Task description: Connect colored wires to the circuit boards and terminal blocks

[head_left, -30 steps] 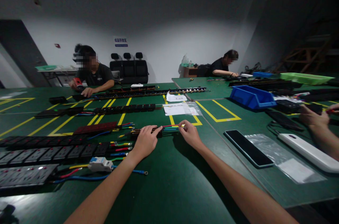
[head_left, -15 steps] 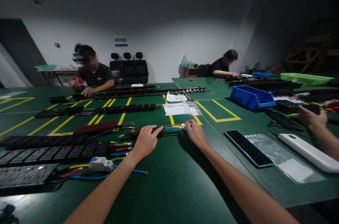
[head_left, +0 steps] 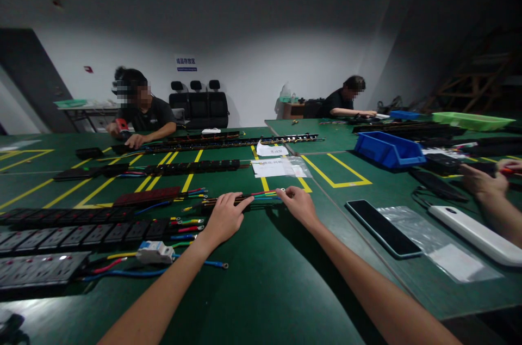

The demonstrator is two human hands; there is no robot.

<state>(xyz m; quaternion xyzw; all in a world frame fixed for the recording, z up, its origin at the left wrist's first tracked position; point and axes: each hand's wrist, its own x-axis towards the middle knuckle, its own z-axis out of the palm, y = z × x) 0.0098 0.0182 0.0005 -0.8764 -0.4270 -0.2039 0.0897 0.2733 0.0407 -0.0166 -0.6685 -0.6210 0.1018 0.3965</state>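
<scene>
My left hand (head_left: 225, 215) lies over a narrow dark strip with wires, its fingers closed around it and its thumb pointing right. Red, yellow-green and blue wires (head_left: 264, 193) run out from under that hand to the right. At their far ends my right hand (head_left: 299, 205) pinches the wires between thumb and fingertips. The part of the strip beneath my left palm is hidden. Left of it lie black socket strips (head_left: 110, 233) with coloured wire leads, one beside a small white-and-blue circuit breaker (head_left: 155, 252).
A phone (head_left: 382, 229), a plastic bag (head_left: 444, 247) and a white device (head_left: 475, 234) lie to the right. Beyond them stands a blue bin (head_left: 389, 150). Labelled papers (head_left: 273, 166) lie ahead. Two people work across the table; another person's hands (head_left: 487, 187) are at right.
My right hand has shifted slightly left along the wire ends, fingers more curled. My left hand stays almost still. The neighbouring hands at right have moved closer together.
</scene>
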